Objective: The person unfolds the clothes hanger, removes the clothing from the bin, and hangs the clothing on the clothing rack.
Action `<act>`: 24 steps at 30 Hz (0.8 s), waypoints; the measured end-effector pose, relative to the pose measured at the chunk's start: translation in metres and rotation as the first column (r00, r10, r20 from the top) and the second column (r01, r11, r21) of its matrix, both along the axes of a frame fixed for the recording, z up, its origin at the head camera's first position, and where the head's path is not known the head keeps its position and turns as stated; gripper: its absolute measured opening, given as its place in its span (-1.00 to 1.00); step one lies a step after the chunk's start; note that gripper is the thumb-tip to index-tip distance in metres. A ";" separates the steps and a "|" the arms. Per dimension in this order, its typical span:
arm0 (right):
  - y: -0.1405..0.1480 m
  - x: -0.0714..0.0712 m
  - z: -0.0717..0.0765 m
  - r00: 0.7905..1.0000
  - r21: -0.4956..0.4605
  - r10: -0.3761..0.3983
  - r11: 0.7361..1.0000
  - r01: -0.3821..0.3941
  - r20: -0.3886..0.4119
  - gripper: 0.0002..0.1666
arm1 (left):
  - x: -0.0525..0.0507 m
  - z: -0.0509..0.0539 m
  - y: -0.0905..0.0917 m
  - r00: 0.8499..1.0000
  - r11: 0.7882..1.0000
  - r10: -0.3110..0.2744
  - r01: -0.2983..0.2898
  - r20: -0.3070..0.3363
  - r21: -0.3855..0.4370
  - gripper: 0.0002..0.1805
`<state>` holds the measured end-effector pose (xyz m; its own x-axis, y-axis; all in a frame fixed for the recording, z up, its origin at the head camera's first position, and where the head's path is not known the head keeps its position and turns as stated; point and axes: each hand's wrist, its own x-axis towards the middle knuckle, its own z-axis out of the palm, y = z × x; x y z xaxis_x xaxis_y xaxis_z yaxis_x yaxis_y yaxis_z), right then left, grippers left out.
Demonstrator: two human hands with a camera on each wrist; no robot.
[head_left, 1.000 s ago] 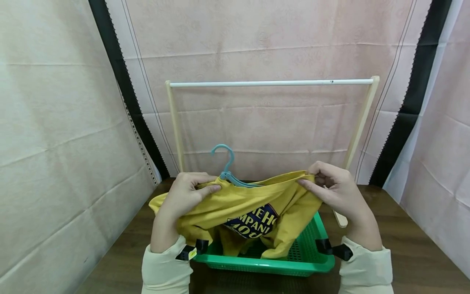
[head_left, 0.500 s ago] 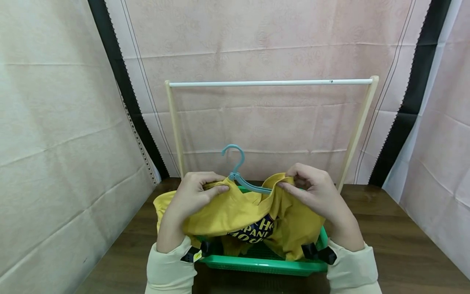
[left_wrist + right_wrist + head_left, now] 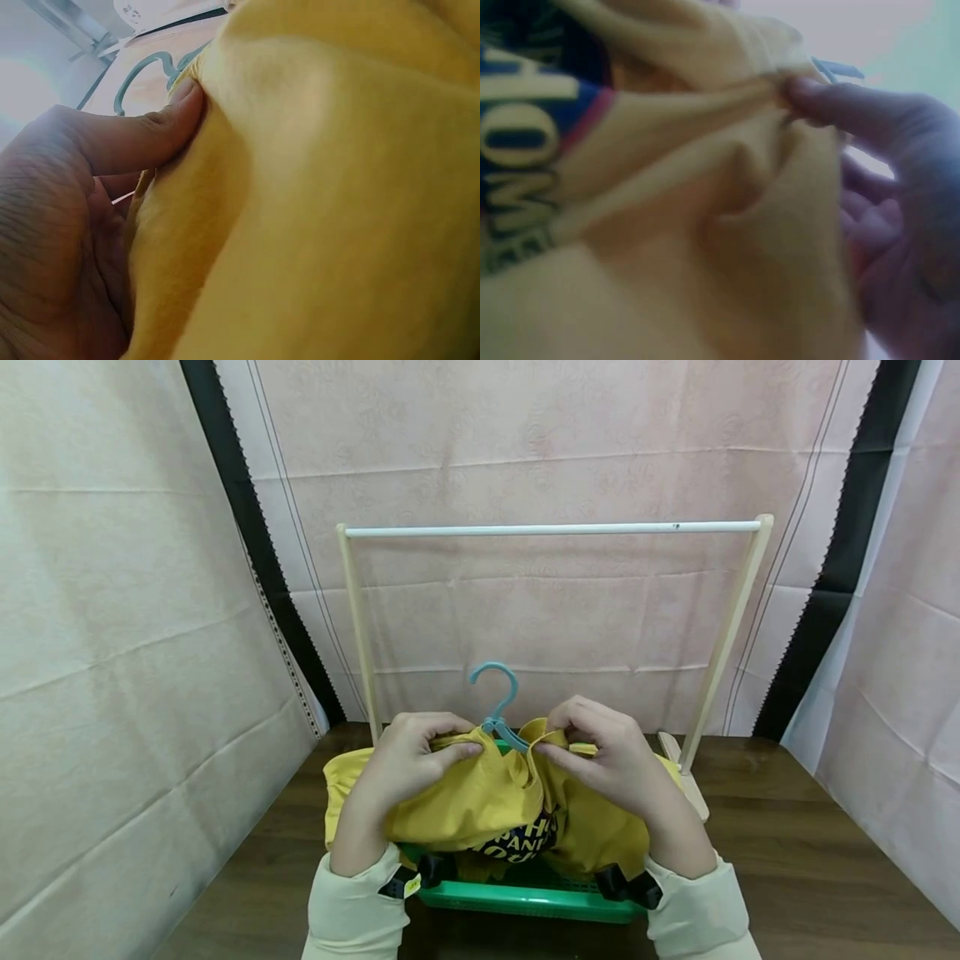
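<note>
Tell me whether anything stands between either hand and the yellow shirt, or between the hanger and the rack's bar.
Nothing visible does. The left hand and right hand pinch the yellow shirt. Between the blue hanger and the white bar, the head view shows only the curtain behind, though depth is hard to judge.

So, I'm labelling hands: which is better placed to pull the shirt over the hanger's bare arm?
Probably the right hand: it pinches the shirt beside the hanger's exposed arm; the left hand is across the hook.
</note>
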<state>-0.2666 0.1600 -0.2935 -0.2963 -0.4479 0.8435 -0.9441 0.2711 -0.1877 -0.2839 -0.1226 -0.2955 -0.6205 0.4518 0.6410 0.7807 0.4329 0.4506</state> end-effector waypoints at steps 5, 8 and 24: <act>0.013 0.005 0.004 0.989 0.067 -0.005 0.998 -0.005 0.147 -0.64 | 0.000 0.001 -0.002 1.000 1.000 -0.003 0.003 0.017 0.013 -0.93; 0.024 0.008 0.005 0.961 0.131 -0.066 0.991 0.032 0.268 -0.66 | 0.001 0.002 -0.003 1.000 1.000 0.001 -0.001 0.018 0.021 -0.92; 0.064 0.012 0.003 0.819 0.328 -0.239 0.942 0.066 0.522 -0.89 | 0.001 0.003 -0.003 1.000 1.000 0.023 -0.023 0.000 0.021 -0.94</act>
